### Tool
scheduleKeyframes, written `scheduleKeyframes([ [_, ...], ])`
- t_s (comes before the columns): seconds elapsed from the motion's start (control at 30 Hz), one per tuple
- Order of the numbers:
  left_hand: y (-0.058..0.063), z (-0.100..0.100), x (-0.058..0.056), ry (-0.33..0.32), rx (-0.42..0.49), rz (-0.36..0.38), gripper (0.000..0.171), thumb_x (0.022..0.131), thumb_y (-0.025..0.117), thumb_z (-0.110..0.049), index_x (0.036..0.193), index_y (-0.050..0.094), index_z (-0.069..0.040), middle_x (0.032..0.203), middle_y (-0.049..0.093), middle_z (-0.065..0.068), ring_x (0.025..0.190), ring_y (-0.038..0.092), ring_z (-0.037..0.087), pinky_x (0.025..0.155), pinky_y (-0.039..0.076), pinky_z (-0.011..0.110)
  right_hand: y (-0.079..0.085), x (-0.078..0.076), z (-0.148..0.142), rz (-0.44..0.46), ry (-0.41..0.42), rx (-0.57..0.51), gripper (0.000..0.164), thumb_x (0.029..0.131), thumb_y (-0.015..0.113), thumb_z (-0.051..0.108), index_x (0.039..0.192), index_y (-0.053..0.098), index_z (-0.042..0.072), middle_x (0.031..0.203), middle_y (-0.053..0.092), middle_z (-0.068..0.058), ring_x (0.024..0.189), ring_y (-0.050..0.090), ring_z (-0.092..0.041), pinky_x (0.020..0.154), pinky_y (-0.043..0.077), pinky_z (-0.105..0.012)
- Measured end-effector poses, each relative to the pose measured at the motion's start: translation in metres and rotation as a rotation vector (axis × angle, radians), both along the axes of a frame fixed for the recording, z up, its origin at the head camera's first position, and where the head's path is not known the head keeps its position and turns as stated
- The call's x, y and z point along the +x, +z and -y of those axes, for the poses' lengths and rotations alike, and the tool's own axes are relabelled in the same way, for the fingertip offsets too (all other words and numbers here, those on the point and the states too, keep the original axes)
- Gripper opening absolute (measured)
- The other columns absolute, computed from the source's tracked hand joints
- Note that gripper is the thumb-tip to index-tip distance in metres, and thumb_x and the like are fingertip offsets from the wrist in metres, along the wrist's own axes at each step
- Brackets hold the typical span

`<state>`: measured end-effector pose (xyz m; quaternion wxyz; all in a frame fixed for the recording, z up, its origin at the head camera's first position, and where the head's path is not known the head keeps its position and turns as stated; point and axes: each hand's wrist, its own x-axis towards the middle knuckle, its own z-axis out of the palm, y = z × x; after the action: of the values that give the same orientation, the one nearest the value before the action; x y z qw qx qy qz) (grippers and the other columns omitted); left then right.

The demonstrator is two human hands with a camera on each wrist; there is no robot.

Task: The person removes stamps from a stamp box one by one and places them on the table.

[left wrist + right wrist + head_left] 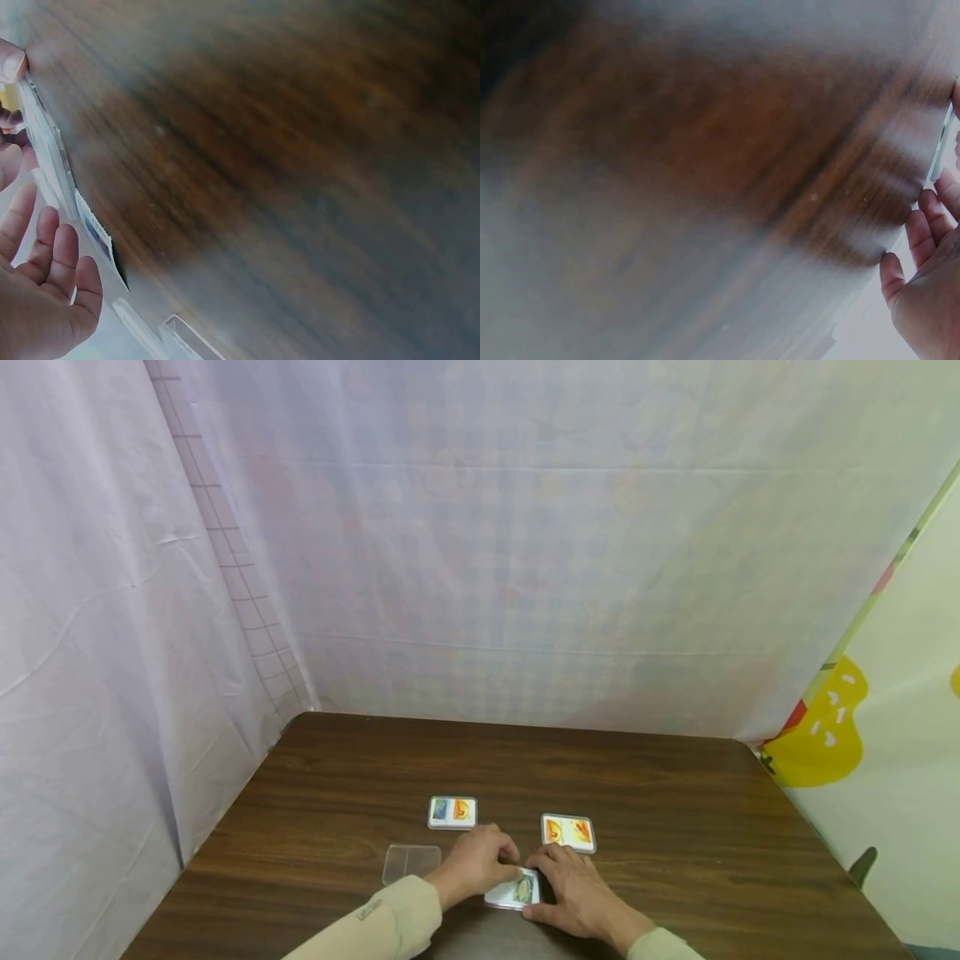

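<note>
A clear flat case (501, 896) with a green picture (525, 887) on its right part lies near the front of the table. My left hand (476, 862) is over its upper left side, thumb tip touching the surface and the other fingers loosely bent. In the left wrist view that left hand (49, 300) shows its fingers spread beside the case edge (49, 146). My right hand (576, 893) holds the case's right end, thumb at the lower corner and fingers at the upper one. The right wrist view catches this right hand (930, 277) at the frame's edge.
Two similar cases with pictures lie beyond the hands, a blue-and-orange one (453, 812) and an orange one (567, 833) close to my right fingers. A transparent lid or case (408, 862) lies by my left wrist. White curtains (525, 568) hang behind the brown table (337, 777).
</note>
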<state>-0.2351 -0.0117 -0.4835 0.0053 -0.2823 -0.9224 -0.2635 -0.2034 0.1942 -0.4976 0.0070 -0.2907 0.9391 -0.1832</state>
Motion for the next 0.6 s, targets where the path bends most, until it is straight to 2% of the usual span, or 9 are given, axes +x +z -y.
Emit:
scheduleKeyframes([
  [0.6, -0.0031, -0.0049, 0.0008, 0.004, -0.053, -0.037, 0.017, 0.077, 0.083, -0.03, 0.089, 0.077, -0.02, 0.081, 0.058, -0.012, 0.08, 0.052, 0.005, 0.074, 0.042, 0.029, -0.0006, 0.0002, -0.0001, 0.001, 0.004, -0.025, 0.06, 0.083, 0.072, 0.055, 0.122, 0.061, 0.012, 0.125, 0.053, -0.004, 0.116, 0.051, -0.032, 0.094, 0.039, -0.058],
])
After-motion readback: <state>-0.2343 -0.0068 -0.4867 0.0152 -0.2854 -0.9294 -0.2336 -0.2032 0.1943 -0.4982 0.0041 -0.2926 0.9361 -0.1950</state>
